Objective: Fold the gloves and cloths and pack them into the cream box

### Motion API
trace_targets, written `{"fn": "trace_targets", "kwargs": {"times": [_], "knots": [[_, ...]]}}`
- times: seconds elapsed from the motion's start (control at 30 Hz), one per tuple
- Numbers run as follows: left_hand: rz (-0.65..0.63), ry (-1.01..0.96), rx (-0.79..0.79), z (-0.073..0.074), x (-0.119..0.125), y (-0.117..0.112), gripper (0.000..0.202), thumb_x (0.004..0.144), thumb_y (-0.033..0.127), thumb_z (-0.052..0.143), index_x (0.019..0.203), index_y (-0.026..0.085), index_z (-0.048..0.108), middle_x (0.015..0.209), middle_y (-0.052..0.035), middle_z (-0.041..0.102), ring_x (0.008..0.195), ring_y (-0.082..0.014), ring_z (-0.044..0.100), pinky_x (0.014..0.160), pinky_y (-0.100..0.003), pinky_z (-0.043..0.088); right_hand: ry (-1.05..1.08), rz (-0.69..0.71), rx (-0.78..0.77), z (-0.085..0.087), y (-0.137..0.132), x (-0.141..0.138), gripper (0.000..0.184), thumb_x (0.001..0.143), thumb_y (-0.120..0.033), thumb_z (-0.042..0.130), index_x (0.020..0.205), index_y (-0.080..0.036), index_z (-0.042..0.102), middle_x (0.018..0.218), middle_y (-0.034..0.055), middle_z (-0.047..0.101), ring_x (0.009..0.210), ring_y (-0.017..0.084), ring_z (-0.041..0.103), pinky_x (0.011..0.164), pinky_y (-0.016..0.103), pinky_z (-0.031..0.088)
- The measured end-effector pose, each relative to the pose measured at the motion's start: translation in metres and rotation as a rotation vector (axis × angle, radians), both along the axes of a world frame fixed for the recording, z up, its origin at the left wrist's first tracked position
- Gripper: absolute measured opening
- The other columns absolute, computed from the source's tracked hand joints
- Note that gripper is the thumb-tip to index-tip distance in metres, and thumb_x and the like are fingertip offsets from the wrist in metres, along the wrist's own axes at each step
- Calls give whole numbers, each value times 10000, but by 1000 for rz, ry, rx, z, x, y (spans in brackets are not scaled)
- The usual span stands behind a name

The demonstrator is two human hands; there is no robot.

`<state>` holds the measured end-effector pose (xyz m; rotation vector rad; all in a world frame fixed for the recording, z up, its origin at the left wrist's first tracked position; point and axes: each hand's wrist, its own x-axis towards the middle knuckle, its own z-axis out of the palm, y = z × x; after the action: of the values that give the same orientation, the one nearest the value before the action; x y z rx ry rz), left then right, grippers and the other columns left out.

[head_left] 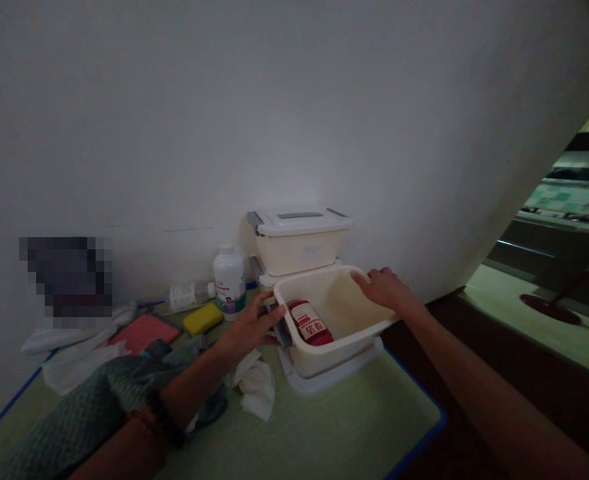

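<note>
A cream plastic storage box (339,307) without its lid is between my two hands, its inside facing me. My left hand (254,325) grips its left end by the grey latch (283,331). Over the right rim, my right hand (382,289) is closed with the thumb inside. In the box lies a red bottle (324,339) with a white label. Beneath the box a white lid (307,385) shows on the table; whether the two touch I cannot tell.
Behind stands a lidded storage box (299,250) on another. To the left are a white bottle (228,277), a clear bottle lying down (182,295), a yellow sponge (203,320), a pink cloth (142,333), a green knitted cloth (124,390) and crumpled tissue (257,390). A wall rises behind.
</note>
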<state>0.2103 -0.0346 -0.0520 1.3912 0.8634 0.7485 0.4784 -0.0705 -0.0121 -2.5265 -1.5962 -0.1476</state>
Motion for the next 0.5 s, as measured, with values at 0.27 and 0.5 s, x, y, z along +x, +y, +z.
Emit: {"fn": "trace_targets", "kwargs": {"times": [0.27, 0.5], "knots": [[58, 359, 389, 4, -46, 9, 200, 800, 386, 466, 830, 192, 499, 648, 9, 509, 567, -162, 523, 450, -250, 434, -84, 204, 166, 11, -14, -80, 478, 911, -441, 333, 1166, -91, 537, 1158, 199, 534, 1068, 324, 509, 884, 432, 403], [34, 591, 709, 10, -104, 7, 135, 761, 296, 496, 702, 205, 576, 683, -24, 590, 633, -193, 524, 634, -309, 366, 18, 588, 313, 14, -24, -161, 368, 884, -416, 435, 1019, -123, 612, 1040, 147, 569, 1029, 286, 506, 888, 419, 425]]}}
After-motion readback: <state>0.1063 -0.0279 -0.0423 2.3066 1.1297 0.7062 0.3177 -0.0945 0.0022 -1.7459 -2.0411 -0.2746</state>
